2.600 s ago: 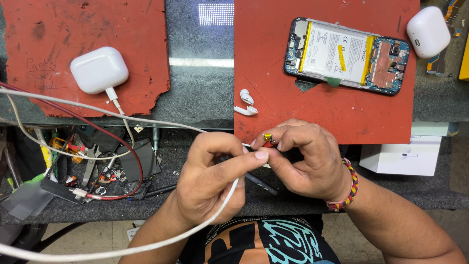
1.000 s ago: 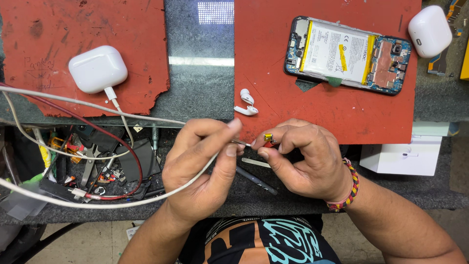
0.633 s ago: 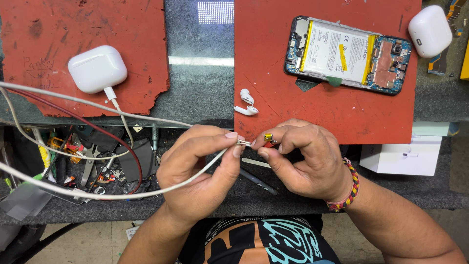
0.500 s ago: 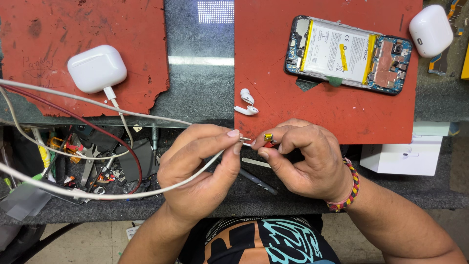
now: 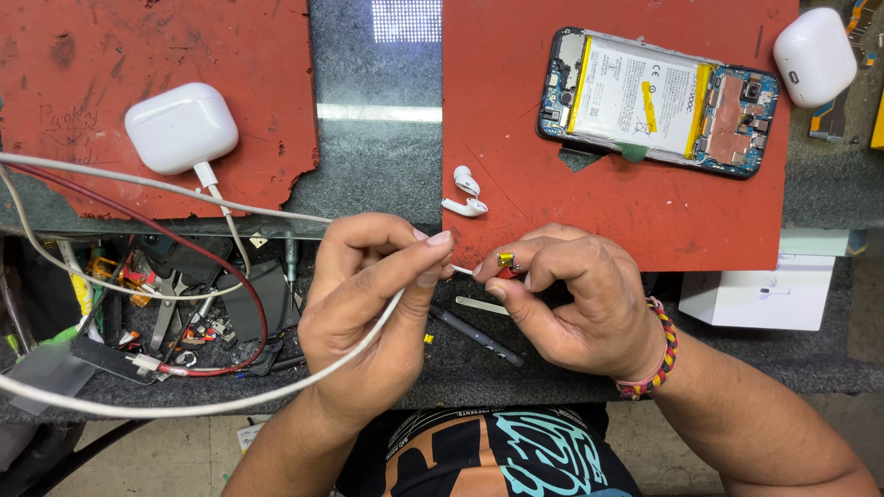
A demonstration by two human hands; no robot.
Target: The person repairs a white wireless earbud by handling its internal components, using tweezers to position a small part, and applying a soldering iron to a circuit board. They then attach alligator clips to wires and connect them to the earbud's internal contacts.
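Left hand: the left hand [image 5: 373,308], at lower centre of the frame, is pinched by thumb and forefinger on the plug end of the white cable [image 5: 276,391]; the plug is kept steady this way, close to the part.
Cable: it is trailed from the pinch down and left under the palm, then swept to the left edge of the frame; its slack hangs off the bench edge, so no pull appears to reach the plug.
Cable axis: at the tip the long axis lies almost level in the frame, with the plug pointed right, at the right hand.
Right hand: the right hand [image 5: 575,299], right of centre, is curled, and a small part [image 5: 505,261] with a gold end is gripped between thumb and fingertips.
Part: it is held just right of the plug tip, at the lower edge of the red mat [image 5: 516,166]; whether plug and part touch cannot be told. Its gold end is turned up and left, toward the plug.
Earbuds: two earbuds [image 5: 465,191] lie on the mat just above the hands.
Phone: an opened phone [image 5: 658,99] lies at upper right.
Case: a white case [image 5: 181,127], wired, sits at upper left.
Tool: a dark tool [image 5: 479,336] lies below the hands.
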